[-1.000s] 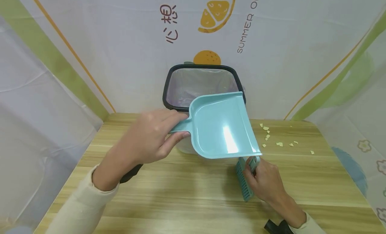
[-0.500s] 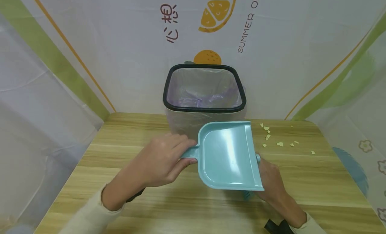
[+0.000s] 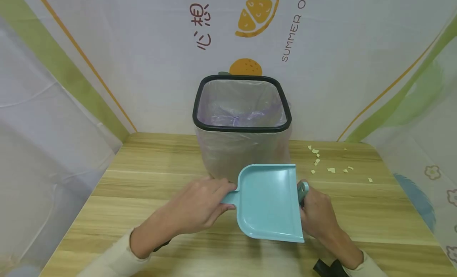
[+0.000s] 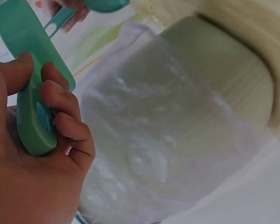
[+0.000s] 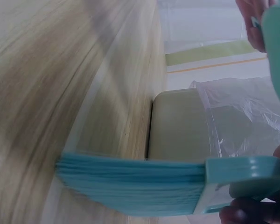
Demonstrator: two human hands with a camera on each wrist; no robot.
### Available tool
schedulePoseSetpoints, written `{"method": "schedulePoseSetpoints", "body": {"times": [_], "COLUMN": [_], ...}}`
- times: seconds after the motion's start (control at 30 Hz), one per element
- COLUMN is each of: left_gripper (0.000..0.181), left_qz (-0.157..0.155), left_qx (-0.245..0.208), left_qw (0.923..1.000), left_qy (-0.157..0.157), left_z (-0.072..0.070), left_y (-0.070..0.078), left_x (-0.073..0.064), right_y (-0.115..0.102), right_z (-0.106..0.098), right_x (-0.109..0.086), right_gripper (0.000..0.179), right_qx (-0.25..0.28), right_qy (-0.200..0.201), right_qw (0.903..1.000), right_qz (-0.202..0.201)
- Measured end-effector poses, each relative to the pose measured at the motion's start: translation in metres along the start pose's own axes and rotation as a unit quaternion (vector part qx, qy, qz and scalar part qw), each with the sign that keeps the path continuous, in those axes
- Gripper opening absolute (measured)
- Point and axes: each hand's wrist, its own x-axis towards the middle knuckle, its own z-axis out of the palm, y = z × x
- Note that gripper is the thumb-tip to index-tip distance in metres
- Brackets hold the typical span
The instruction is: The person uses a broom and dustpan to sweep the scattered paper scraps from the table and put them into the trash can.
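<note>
My left hand (image 3: 200,203) grips the handle of a light blue dustpan (image 3: 269,201), thumb and fingers round it. The pan is raised over the table, its inner face bare and its straight lip to the right. In the left wrist view, curled fingers (image 4: 60,95) wrap the dustpan's handle (image 4: 35,133). My right hand (image 3: 317,213) holds a small teal hand brush (image 3: 303,191) just beyond the lip. The dustpan hides most of the brush in the head view. Its bristles (image 5: 126,182) show in the right wrist view, near the wooden surface.
A bin with a black rim (image 3: 242,129) and a clear plastic liner stands at the back of the wooden table (image 3: 160,158). Several pale scraps (image 3: 331,170) lie on the table right of the bin. A printed white curtain (image 3: 150,50) hangs behind.
My left hand has brought the dustpan down and toward me from over the bin's front rim, so the bin's opening shows. The right hand stays almost in place with the brush.
</note>
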Motion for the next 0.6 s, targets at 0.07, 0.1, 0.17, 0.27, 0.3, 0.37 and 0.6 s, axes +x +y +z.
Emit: {"method": "schedulePoseSetpoints", "body": {"times": [0.07, 0.1, 0.17, 0.27, 0.3, 0.37, 0.6], "left_gripper": [0.034, 0.035, 0.035, 0.034, 0.033, 0.031, 0.029], "left_qz": [-0.011, -0.016, -0.027, -0.041, -0.044, -0.052, -0.069], "left_qx": [-0.012, -0.015, -0.021, -0.026, -0.026, -0.029, -0.037], "left_qw": [0.9998, 0.9996, 0.9989, 0.9975, 0.9971, 0.9961, 0.9922], "left_qy": [-0.013, -0.019, -0.032, -0.051, -0.057, -0.066, -0.097], "left_z": [0.004, 0.006, 0.009, 0.014, 0.016, 0.02, 0.033], "left_y": [0.0, 0.0, 0.001, 0.001, 0.001, 0.001, -0.001], "left_x": [-0.004, -0.006, -0.009, -0.015, -0.017, -0.021, -0.035], "right_y": [0.0, 0.0, -0.001, -0.001, 0.0, 0.0, 0.0], "right_z": [0.0, 0.0, 0.0, 0.001, 0.001, 0.001, 0.0], "right_x": [0.0, 0.001, 0.001, 0.002, 0.002, 0.002, 0.001], "right_gripper": [0.01, 0.009, 0.007, 0.006, 0.006, 0.005, 0.006], "right_qx": [-0.003, -0.002, -0.004, 0.0, 0.003, 0.008, 0.027], "right_qy": [0.004, 0.005, 0.006, 0.008, 0.008, 0.012, 0.016], "right_qw": [1.0, 1.0, 1.0, 1.0, 0.9999, 0.9999, 0.9993], "right_qz": [0.002, 0.003, 0.003, 0.006, 0.007, 0.009, 0.018]}}
